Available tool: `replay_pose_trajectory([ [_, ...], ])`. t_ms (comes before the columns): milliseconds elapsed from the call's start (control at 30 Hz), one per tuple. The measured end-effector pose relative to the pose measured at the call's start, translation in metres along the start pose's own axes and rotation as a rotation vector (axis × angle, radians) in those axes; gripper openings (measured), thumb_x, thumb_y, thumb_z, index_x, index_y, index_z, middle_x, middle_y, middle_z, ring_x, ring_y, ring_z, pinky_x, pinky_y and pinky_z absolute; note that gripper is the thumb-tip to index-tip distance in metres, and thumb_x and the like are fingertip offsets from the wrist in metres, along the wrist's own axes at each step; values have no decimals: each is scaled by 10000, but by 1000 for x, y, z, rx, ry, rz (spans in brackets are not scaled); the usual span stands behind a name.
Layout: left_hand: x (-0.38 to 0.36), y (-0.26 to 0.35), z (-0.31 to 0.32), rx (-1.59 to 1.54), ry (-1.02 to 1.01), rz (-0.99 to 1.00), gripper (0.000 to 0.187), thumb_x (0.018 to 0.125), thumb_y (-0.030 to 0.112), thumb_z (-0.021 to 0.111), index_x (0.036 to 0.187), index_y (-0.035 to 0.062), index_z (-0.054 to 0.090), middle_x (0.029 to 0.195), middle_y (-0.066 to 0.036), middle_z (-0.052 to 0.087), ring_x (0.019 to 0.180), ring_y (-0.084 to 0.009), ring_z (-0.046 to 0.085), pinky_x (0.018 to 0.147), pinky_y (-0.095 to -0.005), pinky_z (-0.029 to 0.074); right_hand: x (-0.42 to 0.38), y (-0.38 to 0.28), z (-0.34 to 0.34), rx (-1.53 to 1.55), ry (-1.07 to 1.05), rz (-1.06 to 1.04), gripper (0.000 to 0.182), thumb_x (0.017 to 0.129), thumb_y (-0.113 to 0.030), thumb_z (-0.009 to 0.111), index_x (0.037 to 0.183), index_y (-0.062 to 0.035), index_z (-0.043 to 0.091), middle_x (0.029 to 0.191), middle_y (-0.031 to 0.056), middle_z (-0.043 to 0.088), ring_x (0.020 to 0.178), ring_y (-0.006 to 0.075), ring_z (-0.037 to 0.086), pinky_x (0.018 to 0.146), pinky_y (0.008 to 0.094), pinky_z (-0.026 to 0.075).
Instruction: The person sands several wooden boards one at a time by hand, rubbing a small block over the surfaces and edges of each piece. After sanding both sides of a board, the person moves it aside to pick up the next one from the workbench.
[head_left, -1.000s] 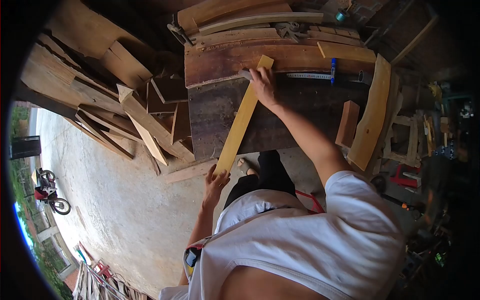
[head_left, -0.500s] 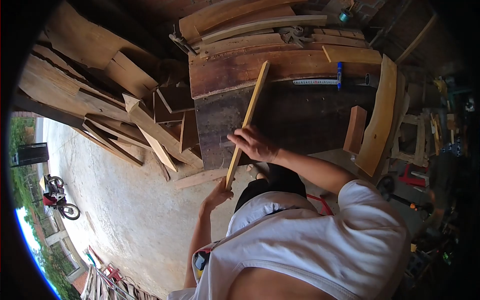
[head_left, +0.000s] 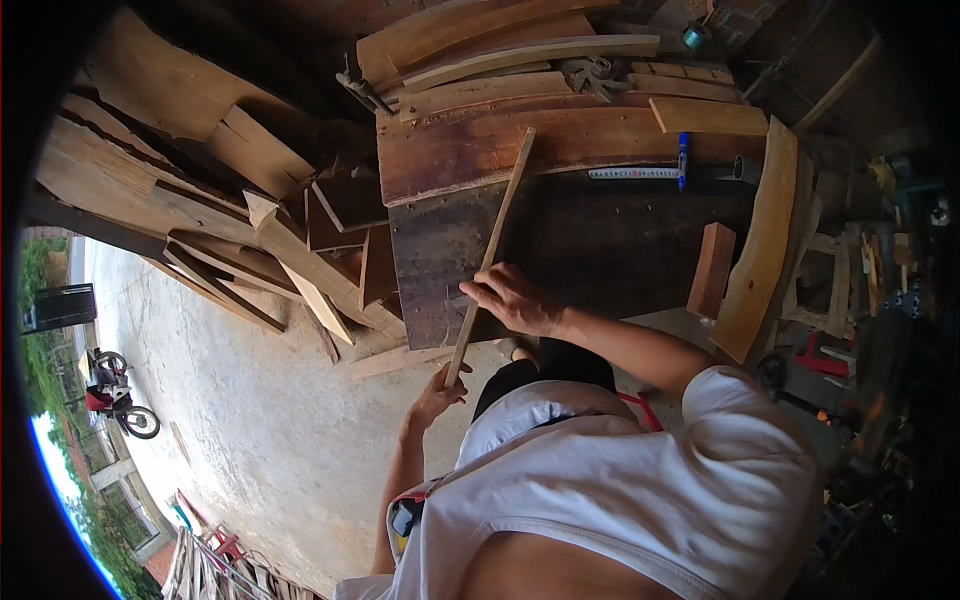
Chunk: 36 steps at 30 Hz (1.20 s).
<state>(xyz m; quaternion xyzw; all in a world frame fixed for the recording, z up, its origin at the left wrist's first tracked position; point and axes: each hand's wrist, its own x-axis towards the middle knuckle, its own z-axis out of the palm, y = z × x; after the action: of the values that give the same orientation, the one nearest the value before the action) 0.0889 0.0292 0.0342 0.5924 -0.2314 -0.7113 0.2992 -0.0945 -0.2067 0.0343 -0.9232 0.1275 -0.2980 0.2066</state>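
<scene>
A long, thin wooden strip (head_left: 507, 200) slants over the dark workbench (head_left: 600, 240), its far end near the reddish-brown board on the bench. My left hand (head_left: 434, 396) is closed around its near end, just off the bench edge. Farther up the strip, my right hand (head_left: 515, 300) pinches it between thumb and fingers. To the right on the bench lie a steel ruler (head_left: 632, 173) and a blue pen (head_left: 683, 160) across the ruler's end. A short reddish wood block (head_left: 711, 270) sits near the right front corner.
Curved boards (head_left: 530, 55) are stacked along the bench's back, with a metal clamp (head_left: 596, 76) among them. A wide curved plank (head_left: 762, 240) borders the right side. Leaning planks (head_left: 230, 215) crowd the left. A motorcycle (head_left: 120, 395) stands on the concrete floor (head_left: 250, 430).
The strip has turned about its long axis, so a darker, narrower face now shows. Both hands have shifted slightly and still hold it.
</scene>
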Motion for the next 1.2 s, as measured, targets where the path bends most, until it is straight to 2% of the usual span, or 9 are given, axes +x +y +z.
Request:
replay_pose_trajectory([
  [167,4,-17,-6,-25,-14,44,380,859,102,624,1234,80,567,837,-33,582,815,-161,585,741,-305,500,85,150,-69,-323,280,308,400,890,-32,675,1278,-35,573,1110,160,527,1019,365,524,880,478,436],
  [300,8,-11,-1,140,60,158,328,889,135,659,1198,41,604,788,-27,599,751,-140,577,690,-293,475,84,119,-45,-293,447,474,427,887,-19,665,1296,-50,548,1125,172,514,1031,385,510,886,495,425],
  [400,10,-6,15,352,379,223,318,921,251,735,1121,9,684,779,-36,634,728,-106,572,639,-303,454,35,40,-11,-130,215,343,473,892,-64,703,1340,-40,555,1164,157,502,1057,348,512,935,472,433],
  [500,24,-10,13,372,398,98,307,928,205,699,1181,35,656,806,-56,644,730,-138,590,659,-322,478,23,31,-18,-54,50,27,407,902,-63,683,1299,-27,596,1109,139,534,994,328,535,907,449,454],
  [767,24,-2,15,315,343,237,265,951,142,614,1197,49,581,823,-67,613,708,-155,573,634,-344,477,81,223,-77,-500,475,691,349,922,-100,648,1260,-61,572,1132,193,532,1066,418,516,919,523,423],
  [933,14,-7,18,261,440,296,234,986,170,621,1175,40,573,826,-68,581,749,-156,542,661,-344,459,-8,165,-98,-471,539,626,495,886,-17,665,1361,-63,532,1193,186,518,1106,416,512,941,526,429],
  [967,25,10,5,405,470,387,253,985,169,638,1189,40,560,865,-95,579,756,-183,534,673,-363,461,-60,129,-98,-460,280,648,505,886,-14,671,1371,-65,544,1218,169,524,1136,389,510,968,510,422],
  [1100,72,153,-1,763,678,707,369,996,238,681,1241,20,511,948,-170,594,848,-260,594,761,-389,494,-93,89,-100,-440,245,755,513,882,-66,704,1374,-78,555,1258,150,521,1156,364,502,983,504,413],
  [1200,137,258,-21,997,773,683,550,978,477,644,1277,37,508,1088,-236,626,980,-475,638,801,-547,499,-86,77,-106,-416,243,808,543,891,-134,717,1401,-89,534,1280,149,517,1170,362,499,988,511,404],
])
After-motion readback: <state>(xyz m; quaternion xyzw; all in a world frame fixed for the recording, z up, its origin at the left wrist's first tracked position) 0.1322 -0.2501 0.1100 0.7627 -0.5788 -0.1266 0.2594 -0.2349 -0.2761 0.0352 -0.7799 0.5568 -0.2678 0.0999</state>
